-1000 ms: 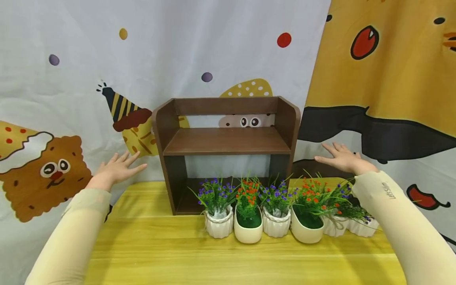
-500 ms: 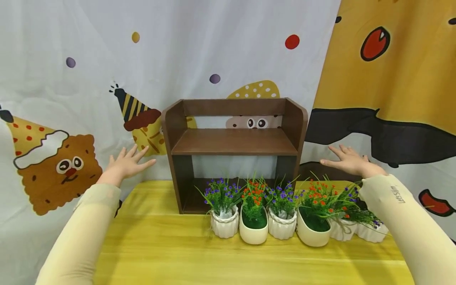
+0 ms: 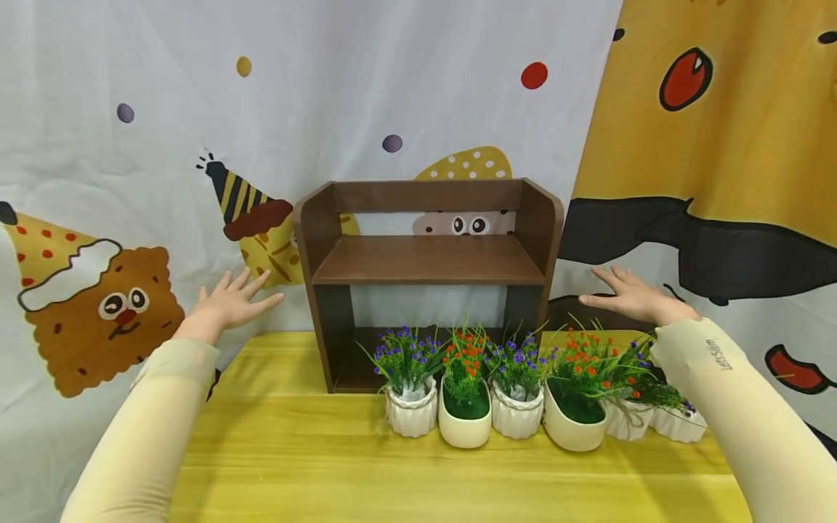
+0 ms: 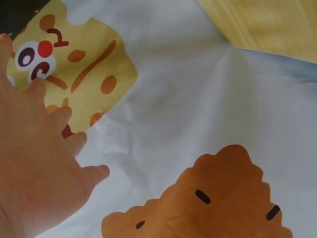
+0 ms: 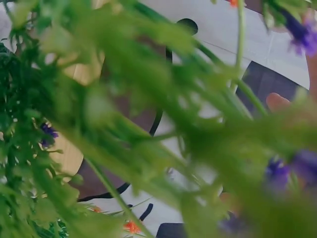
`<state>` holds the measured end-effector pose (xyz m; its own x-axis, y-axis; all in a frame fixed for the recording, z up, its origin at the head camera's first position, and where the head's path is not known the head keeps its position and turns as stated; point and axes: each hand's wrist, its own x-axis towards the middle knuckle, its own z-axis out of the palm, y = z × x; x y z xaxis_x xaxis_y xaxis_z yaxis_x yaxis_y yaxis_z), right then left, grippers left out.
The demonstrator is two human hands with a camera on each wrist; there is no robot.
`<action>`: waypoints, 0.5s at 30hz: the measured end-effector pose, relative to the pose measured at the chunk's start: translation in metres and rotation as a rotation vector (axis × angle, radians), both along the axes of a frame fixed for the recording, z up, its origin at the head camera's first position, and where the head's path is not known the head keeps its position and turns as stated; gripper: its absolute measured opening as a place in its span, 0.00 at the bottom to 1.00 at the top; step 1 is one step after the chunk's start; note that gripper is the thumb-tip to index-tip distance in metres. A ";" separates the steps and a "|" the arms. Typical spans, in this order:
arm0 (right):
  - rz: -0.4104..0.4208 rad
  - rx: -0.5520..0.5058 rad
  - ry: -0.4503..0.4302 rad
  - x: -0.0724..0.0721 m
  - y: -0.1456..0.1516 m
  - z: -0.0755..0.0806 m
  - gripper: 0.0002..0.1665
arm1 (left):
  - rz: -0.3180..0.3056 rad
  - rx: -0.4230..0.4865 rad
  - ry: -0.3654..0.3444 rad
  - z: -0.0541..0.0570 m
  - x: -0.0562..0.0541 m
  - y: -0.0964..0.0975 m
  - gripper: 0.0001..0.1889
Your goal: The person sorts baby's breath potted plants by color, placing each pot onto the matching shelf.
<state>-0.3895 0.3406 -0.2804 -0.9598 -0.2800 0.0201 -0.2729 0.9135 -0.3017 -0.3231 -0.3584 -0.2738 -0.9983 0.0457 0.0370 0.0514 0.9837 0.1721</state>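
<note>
While the left hand [image 3: 225, 305] hangs near the left side of the brown shelf [image 3: 428, 259], fingers spread and holding nothing, the right hand [image 3: 631, 298] hangs on the other side, likewise empty, its fingers extended. The shelf stands upright on the yellow wooden surface [image 3: 294, 465]. In front of it, and on toward the right, six potted plants stand in a row: a white pot [image 3: 410, 414], a cream pot [image 3: 466, 430], another white pot [image 3: 518, 415], another cream pot [image 3: 574, 430], then two more white pots [image 3: 629, 423]. Purple and orange-red flowers [image 3: 582, 356] rise from them. From the right wrist, blurred leaves [image 5: 148, 99] hide most of that hand. Behind hangs a cartoon-printed cloth [image 3: 327, 87].
</note>
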 end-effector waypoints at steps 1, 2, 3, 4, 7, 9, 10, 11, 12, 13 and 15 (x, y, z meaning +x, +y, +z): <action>-0.001 0.003 0.001 -0.001 0.000 0.000 0.59 | -0.001 -0.001 -0.003 0.000 0.000 0.000 0.48; -0.002 0.007 0.000 -0.001 0.000 0.001 0.59 | -0.003 -0.002 -0.004 -0.001 0.001 0.001 0.48; -0.003 0.011 0.000 -0.001 0.000 0.000 0.59 | -0.006 -0.004 -0.006 -0.001 0.001 0.001 0.48; -0.004 0.016 -0.001 -0.002 0.000 0.000 0.59 | -0.008 -0.004 -0.009 -0.001 0.002 0.001 0.48; -0.010 0.027 -0.001 -0.003 0.001 -0.002 0.59 | -0.010 -0.006 -0.019 -0.001 0.006 0.002 0.48; -0.011 0.031 -0.001 -0.004 0.002 -0.003 0.58 | -0.009 -0.011 -0.024 -0.001 0.007 0.002 0.48; -0.010 0.034 0.000 -0.003 0.003 -0.002 0.58 | -0.007 -0.011 -0.025 -0.001 0.008 0.002 0.48; -0.009 0.038 0.002 -0.003 0.003 -0.002 0.57 | -0.004 -0.012 -0.025 -0.001 0.008 0.002 0.48; -0.008 0.043 0.005 -0.003 0.004 -0.002 0.57 | -0.002 -0.013 -0.024 -0.001 0.008 0.001 0.48; -0.006 0.048 0.008 -0.003 0.004 -0.001 0.56 | 0.000 -0.013 -0.022 0.000 0.008 0.001 0.48; -0.006 0.065 0.018 -0.003 0.005 0.001 0.55 | 0.002 -0.014 -0.019 0.001 0.007 0.000 0.48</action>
